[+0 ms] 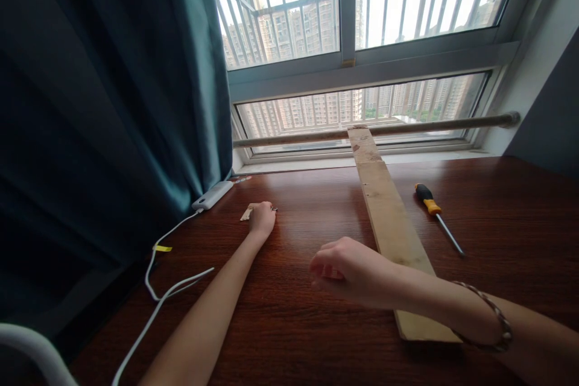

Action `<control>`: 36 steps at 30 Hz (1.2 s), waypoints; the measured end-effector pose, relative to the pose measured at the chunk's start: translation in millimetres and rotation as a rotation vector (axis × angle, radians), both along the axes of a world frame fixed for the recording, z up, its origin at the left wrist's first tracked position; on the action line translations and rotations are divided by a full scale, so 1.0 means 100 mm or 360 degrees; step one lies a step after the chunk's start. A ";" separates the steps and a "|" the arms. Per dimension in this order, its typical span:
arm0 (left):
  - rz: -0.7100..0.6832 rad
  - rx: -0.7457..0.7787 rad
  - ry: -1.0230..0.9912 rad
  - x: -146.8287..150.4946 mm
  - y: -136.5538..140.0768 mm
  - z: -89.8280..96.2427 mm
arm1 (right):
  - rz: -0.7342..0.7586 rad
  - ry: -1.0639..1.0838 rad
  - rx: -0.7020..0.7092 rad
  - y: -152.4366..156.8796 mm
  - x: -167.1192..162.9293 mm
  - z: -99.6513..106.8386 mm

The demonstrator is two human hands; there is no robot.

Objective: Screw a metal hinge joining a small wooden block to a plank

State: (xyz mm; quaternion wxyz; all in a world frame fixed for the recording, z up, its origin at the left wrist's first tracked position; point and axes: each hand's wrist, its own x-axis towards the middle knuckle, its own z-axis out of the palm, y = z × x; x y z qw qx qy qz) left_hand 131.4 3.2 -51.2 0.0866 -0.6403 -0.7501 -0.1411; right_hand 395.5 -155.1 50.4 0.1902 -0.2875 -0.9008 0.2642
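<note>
My left hand [263, 217] reaches down to the dark wood tabletop, its fingers closed. A small pale flat piece [246, 212] like paper or card lies at its left side, and a tiny metallic bit shows by the fingertips. In front of the board, my right hand [339, 265] is raised with the fingers curled inward; whatever may be inside them is hidden. A long wooden board [393, 211] passes behind the right forearm, its far end resting on the rail by the window. Right of the board lies a screwdriver [433, 208] with a black and yellow handle.
A white power strip or adapter [212, 195] sits by the blue curtain [194, 72], with a white cable [151, 319] looping along the left. The rail [434, 126] crosses before the barred window. A yellow tag [163, 248] is on the cable.
</note>
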 end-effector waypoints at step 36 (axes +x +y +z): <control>0.0027 -0.0006 0.0102 0.03 -0.03 -0.01 | 0.0269 -0.0187 -0.0049 -0.40 0.10 0.38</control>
